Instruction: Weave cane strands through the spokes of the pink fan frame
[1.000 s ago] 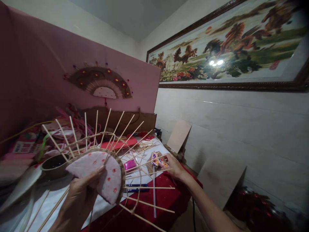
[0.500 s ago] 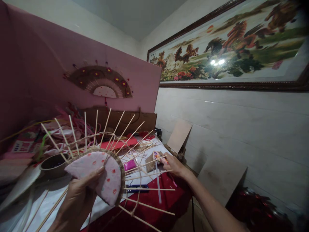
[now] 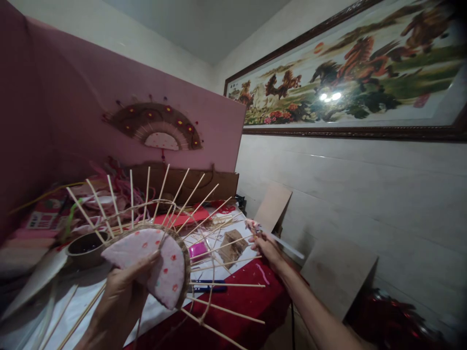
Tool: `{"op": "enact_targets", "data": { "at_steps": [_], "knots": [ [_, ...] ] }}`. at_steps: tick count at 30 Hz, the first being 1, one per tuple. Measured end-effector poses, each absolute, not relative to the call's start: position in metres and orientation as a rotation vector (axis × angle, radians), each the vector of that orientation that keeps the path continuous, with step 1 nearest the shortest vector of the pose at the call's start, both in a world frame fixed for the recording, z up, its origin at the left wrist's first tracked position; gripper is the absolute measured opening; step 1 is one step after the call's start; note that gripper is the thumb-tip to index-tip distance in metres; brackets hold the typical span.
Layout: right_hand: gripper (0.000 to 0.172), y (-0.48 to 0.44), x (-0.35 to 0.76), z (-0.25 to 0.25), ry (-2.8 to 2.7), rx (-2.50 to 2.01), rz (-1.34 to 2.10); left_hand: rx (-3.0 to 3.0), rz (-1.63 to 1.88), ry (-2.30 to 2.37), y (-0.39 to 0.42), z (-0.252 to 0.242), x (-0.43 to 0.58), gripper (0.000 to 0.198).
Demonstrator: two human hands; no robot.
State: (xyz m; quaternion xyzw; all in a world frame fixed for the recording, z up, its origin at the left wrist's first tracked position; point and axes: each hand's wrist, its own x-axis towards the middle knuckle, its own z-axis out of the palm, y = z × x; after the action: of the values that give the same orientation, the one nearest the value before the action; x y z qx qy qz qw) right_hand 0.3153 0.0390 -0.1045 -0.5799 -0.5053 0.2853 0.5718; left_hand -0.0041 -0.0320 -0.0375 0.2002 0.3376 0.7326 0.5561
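Note:
My left hand [image 3: 118,296] grips a half-made fan [image 3: 153,262]: a pink dotted fabric half-disc edged with woven cane, with several thin wooden sticks fanning outward. My right hand [image 3: 264,245] reaches out over the table's far right edge and is closed on a long pale glue stick [image 3: 282,245] and a small patterned piece. A brown scrap [image 3: 231,245] lies on the table just left of that hand.
A red-and-white covered table [image 3: 237,301] carries a dark bowl [image 3: 85,245], a magenta container [image 3: 199,250], a blue pen [image 3: 204,288] and heaps of craft material. A finished fan [image 3: 155,126] hangs on the pink board. Cardboard sheets [image 3: 272,206] lean on the right wall under a horse painting [image 3: 346,78].
My right hand has lifted off the table with the glue stick, which now points out to the right. The brown scrap it was over lies uncovered. The left hand barely moved.

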Motion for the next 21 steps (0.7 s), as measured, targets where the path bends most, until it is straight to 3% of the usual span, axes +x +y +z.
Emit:
{"op": "enact_targets", "data": {
  "at_steps": [5,10,12,15,21],
  "knots": [
    [0.039,0.014,0.314,-0.08,-0.927,-1.12,0.604,0.516,1.718,0.768,-0.031,-0.045,-0.004,0.026],
    [0.035,-0.045,0.295,-0.033,-0.89,-0.87,0.638,0.572,1.697,0.764,-0.032,-0.05,-0.003,0.03],
    [0.03,-0.067,0.282,-0.02,-1.052,-0.966,0.814,0.577,1.698,0.773,-0.032,-0.05,-0.003,0.033],
    [0.038,-0.084,0.262,-0.013,-1.283,-1.152,1.01,0.589,1.698,0.779,-0.032,-0.05,-0.004,0.036],
    [0.041,-0.075,0.242,-0.026,-1.578,-1.211,1.121,0.58,1.713,0.795,-0.032,-0.047,-0.003,0.036]
  ]
}}
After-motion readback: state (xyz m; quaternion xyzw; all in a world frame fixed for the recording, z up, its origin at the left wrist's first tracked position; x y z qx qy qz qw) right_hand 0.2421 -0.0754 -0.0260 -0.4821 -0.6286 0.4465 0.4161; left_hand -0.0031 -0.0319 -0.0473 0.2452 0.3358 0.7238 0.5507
